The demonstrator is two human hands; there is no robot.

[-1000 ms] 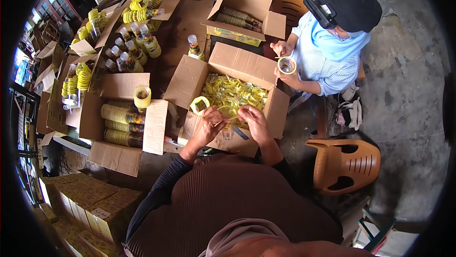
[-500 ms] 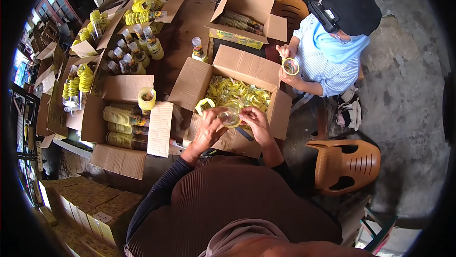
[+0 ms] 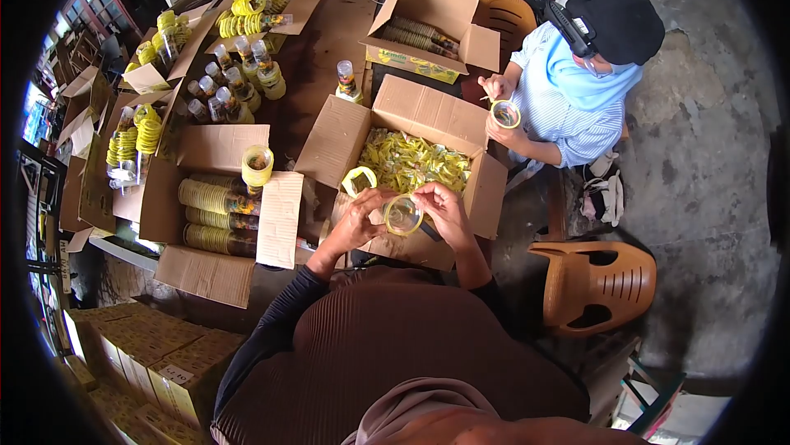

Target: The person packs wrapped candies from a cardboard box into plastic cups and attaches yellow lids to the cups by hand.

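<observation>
In front of my chest, a clear plastic cup (image 3: 403, 215) with a yellow rim is held up, its round mouth facing me. My left hand (image 3: 360, 220) grips it from the left side. At its upper right edge, the fingertips of my right hand (image 3: 444, 211) are pinched on the rim. Just beyond my left hand is a yellow ring-shaped item (image 3: 359, 181). Under and beyond both hands lies an open cardboard box (image 3: 428, 109) holding many small yellow sachets (image 3: 420, 159).
Left, an open carton (image 3: 222, 147) holds stacked cups (image 3: 212, 197), with a short cup stack (image 3: 257, 165) standing on it. Several upright cup stacks (image 3: 234, 87) stand farther back. At the right, a co-worker (image 3: 568, 99) holds another cup (image 3: 505, 114). A brown plastic chair (image 3: 601, 289) stands nearby.
The cup in my hands has come slightly lower and tipped, so its mouth shows rounder. My left hand has shifted slightly down and left. The co-worker's hands look almost the same.
</observation>
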